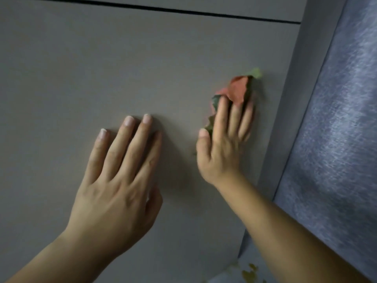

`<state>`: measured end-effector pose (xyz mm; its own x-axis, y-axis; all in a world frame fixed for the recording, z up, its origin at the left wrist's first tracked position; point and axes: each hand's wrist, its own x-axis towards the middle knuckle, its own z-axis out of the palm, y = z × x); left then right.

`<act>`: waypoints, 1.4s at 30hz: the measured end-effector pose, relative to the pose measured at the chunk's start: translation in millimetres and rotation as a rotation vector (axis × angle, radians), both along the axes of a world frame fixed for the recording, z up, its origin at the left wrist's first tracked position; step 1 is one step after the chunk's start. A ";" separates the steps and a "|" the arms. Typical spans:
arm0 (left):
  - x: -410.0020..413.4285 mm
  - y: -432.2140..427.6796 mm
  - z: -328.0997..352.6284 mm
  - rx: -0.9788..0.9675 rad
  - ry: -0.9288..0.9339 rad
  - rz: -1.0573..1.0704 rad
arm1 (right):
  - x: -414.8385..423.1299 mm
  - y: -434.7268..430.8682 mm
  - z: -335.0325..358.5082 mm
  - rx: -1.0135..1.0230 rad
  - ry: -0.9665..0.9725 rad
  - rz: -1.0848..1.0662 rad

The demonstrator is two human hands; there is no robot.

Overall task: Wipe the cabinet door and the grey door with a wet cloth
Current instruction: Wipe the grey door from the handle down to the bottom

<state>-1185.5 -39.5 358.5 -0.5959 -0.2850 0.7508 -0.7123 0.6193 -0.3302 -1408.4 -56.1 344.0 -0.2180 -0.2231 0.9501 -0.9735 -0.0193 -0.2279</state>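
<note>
A flat grey door panel (91, 68) fills most of the head view. My left hand (120, 180) lies flat against it with straight, slightly spread fingers. To its right, my right hand (222, 144) presses a crumpled red and green cloth (237, 88) against the panel near its right edge. The fingers lie straight over the cloth, which sticks out above the fingertips and beside the thumb. Most of the cloth is hidden under the hand.
A thin dark gap (183, 11) runs across the top between this panel and another one. The panel's grey side edge (289, 119) runs down the right, with a blue-grey textured surface (336, 129) beyond it. A green-patterned patch (250, 272) shows at the bottom.
</note>
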 end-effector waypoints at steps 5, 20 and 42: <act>16.2 0.5 -8.3 0.006 -0.019 0.010 | 48.0 5.9 -50.3 0.154 0.404 0.083; 21.8 6.9 -41.2 0.073 -0.018 0.014 | 61.1 6.6 -89.1 0.202 0.336 0.067; 29.6 6.3 -55.7 0.142 -0.121 -0.028 | -40.3 -8.7 -43.8 -0.122 -0.708 -0.049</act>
